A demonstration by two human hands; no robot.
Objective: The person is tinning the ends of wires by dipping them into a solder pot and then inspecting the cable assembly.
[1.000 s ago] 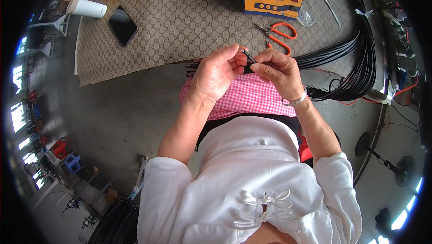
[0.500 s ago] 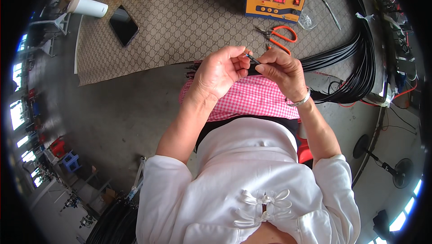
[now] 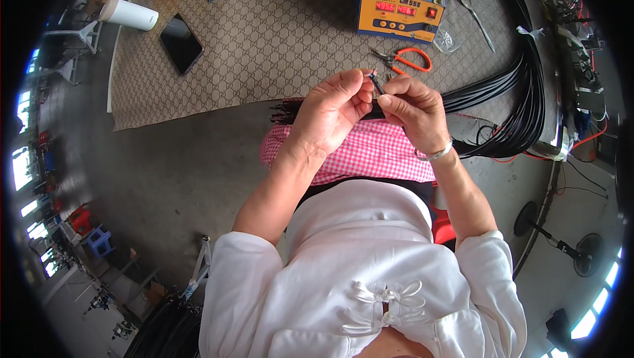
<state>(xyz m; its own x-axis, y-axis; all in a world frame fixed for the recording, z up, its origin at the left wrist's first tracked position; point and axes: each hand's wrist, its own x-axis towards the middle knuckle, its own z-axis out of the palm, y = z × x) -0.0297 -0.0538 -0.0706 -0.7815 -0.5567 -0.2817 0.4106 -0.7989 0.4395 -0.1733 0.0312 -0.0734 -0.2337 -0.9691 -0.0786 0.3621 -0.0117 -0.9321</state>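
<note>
In front of me, just over the table's near edge, both my hands meet at the end of a black cable [image 3: 378, 85]. My right hand [image 3: 420, 112] pinches the cable's jacket between thumb and fingers. Thin wires stick out of the cable's tip, and my left hand [image 3: 335, 108] has its thumb and forefinger closed on them; the other fingers curl loosely. The wires are too small to make out fully. Just beyond my right hand lie nippers with orange handles [image 3: 415, 59], their lower handle partly hidden by it.
A bundle of black cables [image 3: 492, 85] runs across the table's right side, ends at my lap [image 3: 284, 112]. A blue and yellow box with red displays [image 3: 399, 11] stands at the back, beside a spoon [image 3: 477, 18]. A phone [image 3: 181, 42] and white bottle [image 3: 129, 13] lie left.
The cable tip has tilted more upright between my hands. My left thumb and forefinger have come in against its wires. The view has shifted slightly.
</note>
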